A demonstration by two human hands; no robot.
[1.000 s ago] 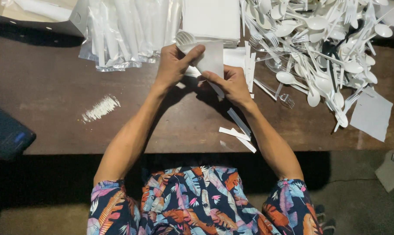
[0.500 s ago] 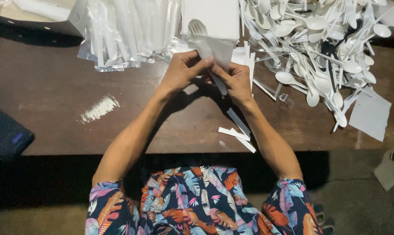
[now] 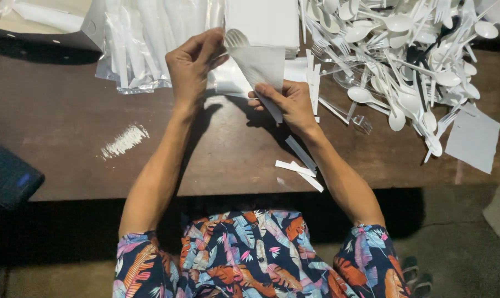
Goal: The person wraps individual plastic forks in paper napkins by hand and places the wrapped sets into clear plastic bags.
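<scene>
Dark brown wooden table (image 3: pixel 67 127), seen from above; grey floor along the lower edge. Seated person in a leaf-print garment, both bare forearms extended over the tabletop.

Left hand (image 3: pixel 192 66): raised above the table, fingers closed on the upper left edge of a white napkin (image 3: pixel 261 69). Right hand (image 3: pixel 288 102): lower and to the right, fingers pinching the napkin's lower, narrow end. The two hands are a little apart, both gripping the same napkin, which is rolled into a cone shape between them. A white plastic fork (image 3: pixel 236 38) protrudes from the cone's wide top, tines just beside the left thumb.

Behind the hands: a stack of white napkins (image 3: pixel 263 22); to its left, clear plastic bags (image 3: pixel 145 44) lying flat and overlapping. At right, a loose pile of white spoons and forks (image 3: pixel 404 55) spread across the table, with a single napkin sheet (image 3: pixel 473 138) at its near edge. Narrow white paper strips (image 3: pixel 299 165) lie near the right wrist. A smear of white powder (image 3: pixel 125 139) marks the table left of the left forearm. A dark blue object (image 3: pixel 7 176) sits at the left edge, partly out of view.
</scene>
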